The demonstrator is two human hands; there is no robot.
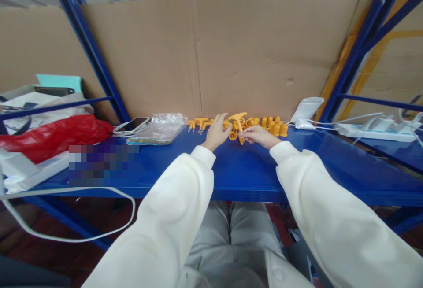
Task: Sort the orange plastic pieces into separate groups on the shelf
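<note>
Both my arms in white sleeves reach to the back of a blue shelf. My left hand rests among several small orange plastic parts, its fingers curled loosely over them near an orange ring-shaped piece. My right hand pinches the lower end of an orange T-shaped part that stands upright between the two hands. More T-shaped orange pieces lie to the left of my left hand, and short orange caps sit in a row on the right.
A cardboard sheet backs the shelf. A clear plastic bag, a phone and a red bag lie to the left. A white pouch, cables and a power strip lie to the right. Blue uprights frame the bay.
</note>
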